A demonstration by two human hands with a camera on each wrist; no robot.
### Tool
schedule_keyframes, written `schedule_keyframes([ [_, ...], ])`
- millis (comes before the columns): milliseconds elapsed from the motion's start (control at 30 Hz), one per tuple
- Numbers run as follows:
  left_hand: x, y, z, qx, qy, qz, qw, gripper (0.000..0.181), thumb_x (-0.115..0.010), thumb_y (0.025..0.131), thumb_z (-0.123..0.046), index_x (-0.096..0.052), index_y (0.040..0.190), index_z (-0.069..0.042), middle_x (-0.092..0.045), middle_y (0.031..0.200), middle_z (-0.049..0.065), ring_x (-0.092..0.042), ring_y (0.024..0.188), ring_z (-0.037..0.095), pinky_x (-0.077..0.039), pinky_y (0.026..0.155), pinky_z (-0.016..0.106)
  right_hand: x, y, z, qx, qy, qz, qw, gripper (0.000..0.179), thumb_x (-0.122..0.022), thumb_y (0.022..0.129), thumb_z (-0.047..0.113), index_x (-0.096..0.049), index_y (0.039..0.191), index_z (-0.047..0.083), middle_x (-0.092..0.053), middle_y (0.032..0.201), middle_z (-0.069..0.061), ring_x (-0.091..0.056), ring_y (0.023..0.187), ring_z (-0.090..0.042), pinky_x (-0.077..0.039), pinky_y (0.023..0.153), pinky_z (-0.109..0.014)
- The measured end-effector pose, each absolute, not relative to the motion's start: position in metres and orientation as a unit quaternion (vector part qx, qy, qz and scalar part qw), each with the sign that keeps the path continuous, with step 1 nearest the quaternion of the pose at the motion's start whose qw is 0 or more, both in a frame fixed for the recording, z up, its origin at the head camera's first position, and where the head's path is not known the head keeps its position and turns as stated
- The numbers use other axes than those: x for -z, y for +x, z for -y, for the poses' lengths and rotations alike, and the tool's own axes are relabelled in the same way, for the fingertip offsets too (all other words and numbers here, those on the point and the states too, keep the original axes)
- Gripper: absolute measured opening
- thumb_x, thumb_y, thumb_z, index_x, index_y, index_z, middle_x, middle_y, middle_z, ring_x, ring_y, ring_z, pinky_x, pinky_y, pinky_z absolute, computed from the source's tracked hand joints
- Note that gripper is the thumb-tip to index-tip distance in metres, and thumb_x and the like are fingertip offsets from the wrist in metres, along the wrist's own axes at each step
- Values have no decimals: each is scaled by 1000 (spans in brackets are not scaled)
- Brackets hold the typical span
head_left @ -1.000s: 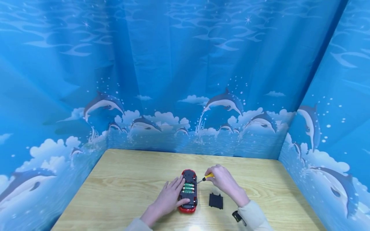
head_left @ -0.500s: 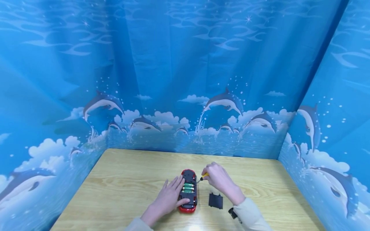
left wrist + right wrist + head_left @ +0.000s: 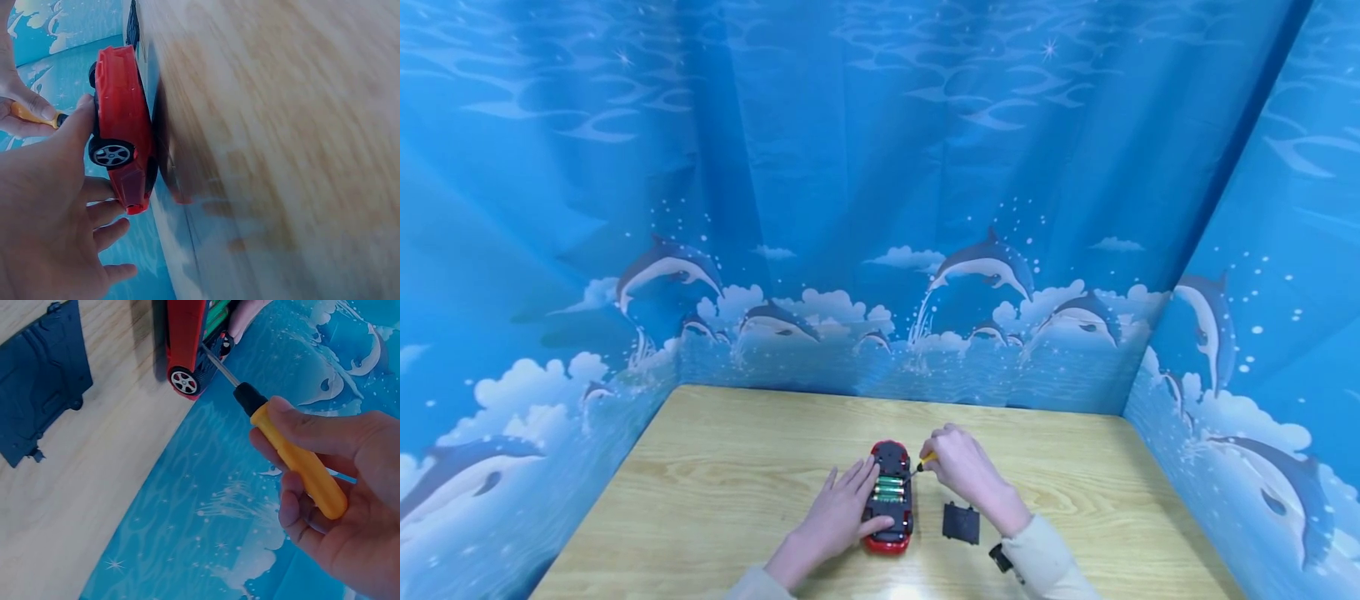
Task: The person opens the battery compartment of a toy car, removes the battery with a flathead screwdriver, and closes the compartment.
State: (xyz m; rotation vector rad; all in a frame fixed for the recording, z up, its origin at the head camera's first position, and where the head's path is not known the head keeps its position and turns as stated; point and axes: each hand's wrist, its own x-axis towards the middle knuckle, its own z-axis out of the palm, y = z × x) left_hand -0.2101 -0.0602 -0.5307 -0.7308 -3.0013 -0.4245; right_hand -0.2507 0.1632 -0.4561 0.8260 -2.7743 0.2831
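A red toy car (image 3: 897, 512) lies upside down on the table, its black underside up. Several green batteries (image 3: 889, 490) sit in its exposed compartment. My left hand (image 3: 835, 510) rests on the car's left side with fingers extended and spread, the thumb lying across the underside. In my right hand (image 3: 964, 460) is a yellow-handled screwdriver (image 3: 306, 467), gripped between thumb and curled fingers. Its metal tip meets the car's right side beside the compartment; the exact contact is too small to make out. In the left wrist view, the car's red body (image 3: 122, 94) shows beside the left hand.
A black battery cover (image 3: 961, 523) lies flat on the wooden table (image 3: 737, 467), right of the car. A small black object (image 3: 1001, 558) is at the right sleeve. Blue dolphin-print curtains (image 3: 850, 208) stand behind and along both sides.
My right hand has shifted slightly left with the screwdriver, bringing its tip farther over the car's edge. The left hand and car stay in place.
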Motion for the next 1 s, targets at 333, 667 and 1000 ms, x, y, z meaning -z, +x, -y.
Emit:
schedule_keyframes([
  [333, 541, -213, 62, 158, -230, 960, 26, 90, -51, 93, -70, -41, 154, -4, -36, 161, 15, -37, 147, 34, -29, 118, 63, 462, -253, -176, -159, 265, 946, 95, 13, -85, 78, 5, -80, 89, 10, -74, 86, -1, -64, 83, -19, -58, 73, -35],
  [667, 539, -212, 62, 156, -225, 962, 15, 90, -53, 92, -69, -41, 154, -5, -35, 162, 14, -35, 148, 34, -28, 118, 63, 475, -254, -189, -178, 267, 940, 117, 11, -85, 79, 11, -81, 89, 13, -74, 84, 3, -63, 78, -13, -55, 68, -26],
  [1000, 538, -213, 63, 142, -231, 962, 19, 92, -50, 91, -72, -42, 153, -6, -36, 161, 14, -37, 147, 33, -30, 118, 62, 460, -247, -166, -86, 315, 932, 156, 10, -85, 79, 6, -79, 85, 10, -71, 83, 0, -62, 80, -18, -58, 68, -29],
])
